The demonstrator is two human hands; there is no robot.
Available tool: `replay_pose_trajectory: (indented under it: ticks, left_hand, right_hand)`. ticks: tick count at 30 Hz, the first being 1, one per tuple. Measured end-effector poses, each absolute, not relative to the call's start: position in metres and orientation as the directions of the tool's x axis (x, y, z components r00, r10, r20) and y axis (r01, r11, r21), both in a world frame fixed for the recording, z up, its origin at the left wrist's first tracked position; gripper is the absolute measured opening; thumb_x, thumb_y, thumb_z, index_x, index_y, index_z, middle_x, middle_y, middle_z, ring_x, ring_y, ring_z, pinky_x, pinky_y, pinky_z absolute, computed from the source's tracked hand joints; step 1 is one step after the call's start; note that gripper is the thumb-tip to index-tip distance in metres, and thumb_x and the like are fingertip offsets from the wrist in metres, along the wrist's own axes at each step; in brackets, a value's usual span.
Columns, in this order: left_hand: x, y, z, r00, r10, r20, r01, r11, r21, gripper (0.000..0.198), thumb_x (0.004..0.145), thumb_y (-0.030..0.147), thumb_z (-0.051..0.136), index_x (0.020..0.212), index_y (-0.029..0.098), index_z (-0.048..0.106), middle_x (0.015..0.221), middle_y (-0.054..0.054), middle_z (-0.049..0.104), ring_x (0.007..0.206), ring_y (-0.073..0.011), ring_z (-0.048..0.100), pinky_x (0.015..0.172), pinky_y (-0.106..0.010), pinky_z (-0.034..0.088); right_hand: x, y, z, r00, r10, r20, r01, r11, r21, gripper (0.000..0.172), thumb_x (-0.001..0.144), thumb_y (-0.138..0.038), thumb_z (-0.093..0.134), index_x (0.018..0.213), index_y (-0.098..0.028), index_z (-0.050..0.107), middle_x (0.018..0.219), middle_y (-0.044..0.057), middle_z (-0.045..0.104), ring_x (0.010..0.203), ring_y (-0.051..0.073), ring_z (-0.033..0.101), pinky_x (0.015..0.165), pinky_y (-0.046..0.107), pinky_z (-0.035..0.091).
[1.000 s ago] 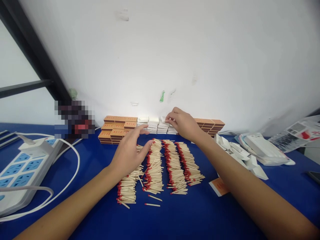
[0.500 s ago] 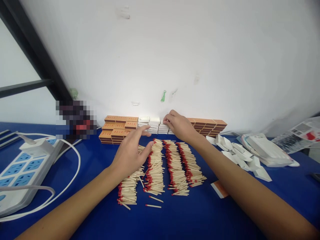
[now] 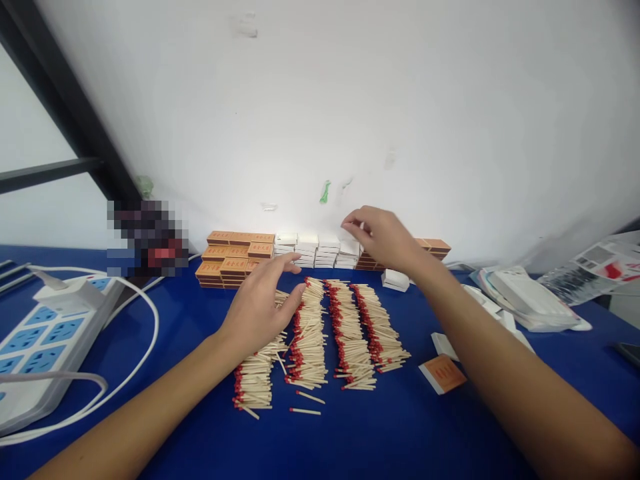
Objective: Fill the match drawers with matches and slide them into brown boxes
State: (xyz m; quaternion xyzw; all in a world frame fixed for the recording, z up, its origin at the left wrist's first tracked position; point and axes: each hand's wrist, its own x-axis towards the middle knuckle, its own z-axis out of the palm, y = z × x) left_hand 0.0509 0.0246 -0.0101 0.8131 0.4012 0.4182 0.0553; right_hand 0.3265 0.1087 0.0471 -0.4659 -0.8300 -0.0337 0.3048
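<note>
Under spread, empty left hand — matches; near curled right hand, grip unclear — trays.

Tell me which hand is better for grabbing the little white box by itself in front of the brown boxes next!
Probably the right hand: it hovers close to that white box. The left hand is farther away, over the leftmost row of matches.
</note>
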Motion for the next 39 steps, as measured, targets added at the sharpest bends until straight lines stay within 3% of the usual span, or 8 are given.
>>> replay_pose_trajectory:
  ticks: [5,9,16,22,27,30,33,39]
  left_hand:
    - [0.051,0.024,-0.009,0.331,0.692,0.641,0.601,-0.678,0.423,0.045,0.098,0.023,0.066,0.141,0.025,0.052,0.122,-0.006,0.074,0.123,-0.0269,0.066,0.109,-0.05,0.052]
    - [0.052,0.023,-0.011,0.343,0.678,0.65,0.6,-0.691,0.403,0.046,0.098,0.022,0.066,0.142,0.026,0.052,0.121,-0.005,0.073,0.122,-0.0269,0.066,0.108,-0.05,0.052]
    - [0.049,0.026,-0.014,0.383,0.638,0.668,0.583,-0.728,0.36,0.04,0.099,0.023,0.067,0.137,0.025,0.055,0.12,-0.004,0.073,0.118,-0.0246,0.066,0.105,-0.047,0.055]
    - [0.048,0.027,-0.013,0.4,0.616,0.679,0.568,-0.748,0.344,0.034,0.099,0.022,0.066,0.132,0.024,0.058,0.119,-0.006,0.072,0.118,-0.0247,0.066,0.104,-0.048,0.055]
    - [0.049,0.027,-0.014,0.417,0.598,0.685,0.554,-0.764,0.33,0.029,0.101,0.022,0.065,0.13,0.023,0.059,0.117,-0.006,0.072,0.115,-0.024,0.066,0.102,-0.047,0.056]
    - [0.049,0.026,-0.015,0.432,0.585,0.686,0.547,-0.775,0.317,0.028,0.101,0.023,0.064,0.129,0.022,0.059,0.117,-0.006,0.072,0.115,-0.0243,0.067,0.102,-0.047,0.056]
    - [0.049,0.025,-0.015,0.444,0.577,0.686,0.544,-0.781,0.305,0.027,0.102,0.024,0.063,0.128,0.022,0.06,0.116,-0.007,0.072,0.114,-0.0249,0.067,0.101,-0.048,0.057]
    - [0.049,0.027,-0.014,0.454,0.57,0.685,0.542,-0.787,0.296,0.026,0.102,0.023,0.063,0.128,0.021,0.059,0.115,-0.007,0.072,0.112,-0.0243,0.067,0.101,-0.047,0.056]
  right_hand:
    - [0.373,0.086,0.066,-0.272,0.937,0.221,0.905,0.327,-0.272,0.021,0.093,-0.042,0.068,0.086,-0.024,0.077,0.078,0.005,0.073,0.067,0.021,0.062,0.062,0.035,0.042]
    - [0.393,0.077,0.049,-0.196,0.976,-0.099,0.964,0.173,-0.203,0.012,0.077,-0.034,0.084,0.077,-0.024,0.076,0.079,0.005,0.075,0.067,0.021,0.066,0.059,0.033,0.044]
    - [0.394,0.077,0.036,-0.074,0.968,-0.241,0.997,0.073,-0.011,0.008,0.077,-0.017,0.074,0.084,-0.018,0.075,0.089,0.009,0.079,0.078,0.022,0.071,0.061,0.029,0.044]
    - [0.39,0.081,0.038,-0.145,0.97,-0.193,0.989,0.143,-0.023,0.007,0.079,-0.021,0.073,0.086,-0.019,0.074,0.088,0.007,0.077,0.077,0.022,0.069,0.061,0.029,0.041]
    - [0.36,0.083,0.035,-0.302,0.943,0.136,0.939,0.319,-0.125,0.014,0.094,-0.024,0.062,0.087,-0.02,0.074,0.08,0.005,0.076,0.072,0.019,0.066,0.062,0.029,0.04]
    - [0.339,0.092,0.029,-0.318,0.912,0.26,0.935,0.346,-0.071,0.018,0.099,-0.027,0.059,0.102,-0.018,0.074,0.08,0.006,0.076,0.074,0.021,0.066,0.066,0.03,0.039]
    - [0.329,0.103,0.02,-0.349,0.898,0.268,0.934,0.358,0.016,0.022,0.101,-0.029,0.059,0.112,-0.017,0.074,0.087,0.008,0.078,0.081,0.023,0.067,0.069,0.031,0.039]
    - [0.329,0.108,0.018,-0.382,0.89,0.247,0.924,0.367,0.105,0.023,0.103,-0.023,0.052,0.098,-0.019,0.074,0.099,0.009,0.079,0.089,0.024,0.069,0.069,0.031,0.036]
